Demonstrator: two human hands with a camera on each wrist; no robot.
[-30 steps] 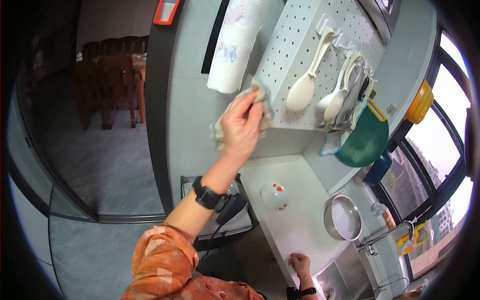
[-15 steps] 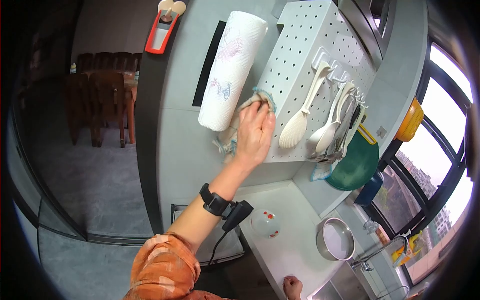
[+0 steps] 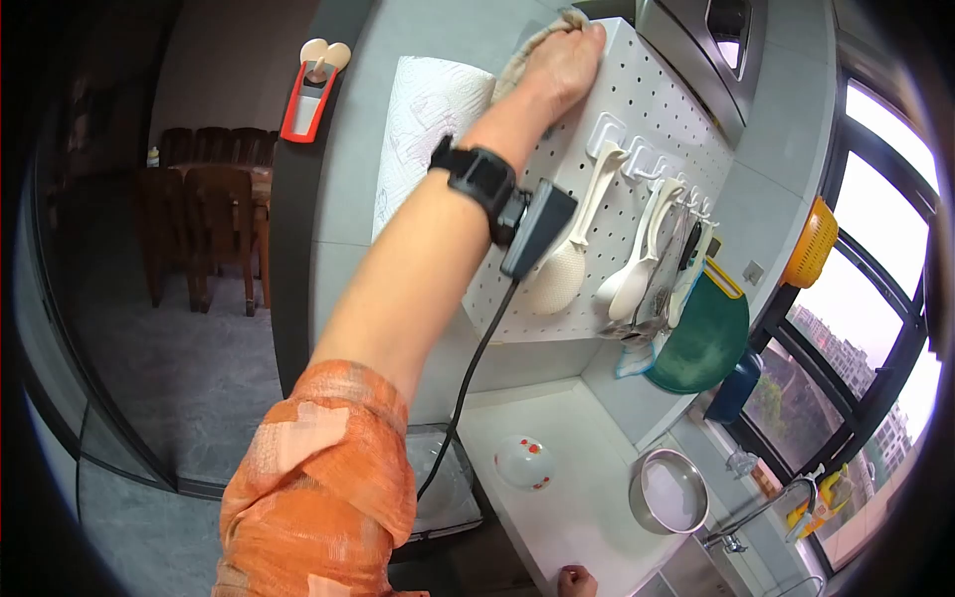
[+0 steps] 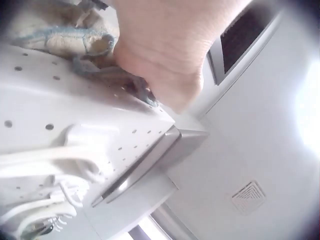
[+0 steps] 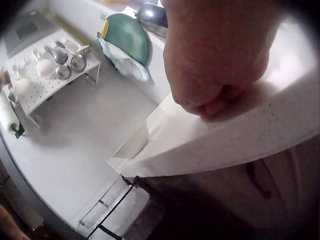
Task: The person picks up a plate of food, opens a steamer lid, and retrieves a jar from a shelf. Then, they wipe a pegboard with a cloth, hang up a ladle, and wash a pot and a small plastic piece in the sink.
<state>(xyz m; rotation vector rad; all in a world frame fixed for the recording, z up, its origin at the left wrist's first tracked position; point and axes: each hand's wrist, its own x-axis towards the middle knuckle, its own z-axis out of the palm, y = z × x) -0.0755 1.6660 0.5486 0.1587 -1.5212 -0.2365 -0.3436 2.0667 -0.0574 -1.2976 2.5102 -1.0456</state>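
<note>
I am pressing the cloth [image 3: 542,38] under my left hand [image 3: 565,62] along the pegboard [image 3: 637,129] top edge; lower panel left, I judge. My right hand [image 5: 220,65] is resting curled on the bench [image 5: 240,145] edge, holding nothing.

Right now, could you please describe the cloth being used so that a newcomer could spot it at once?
Find the white pegboard on the wall, hung with pale spoons. At its top left corner the left hand presses a crumpled beige cloth against the edge. Unlike the smooth white paper towel roll just beside it, the cloth has blue-green stitched edging.

1 pegboard [image 3: 637,119], 1 paper towel roll [image 3: 423,129], 1 steel bowl [image 3: 668,491], 1 cloth [image 3: 532,45], 2 hands.
</note>
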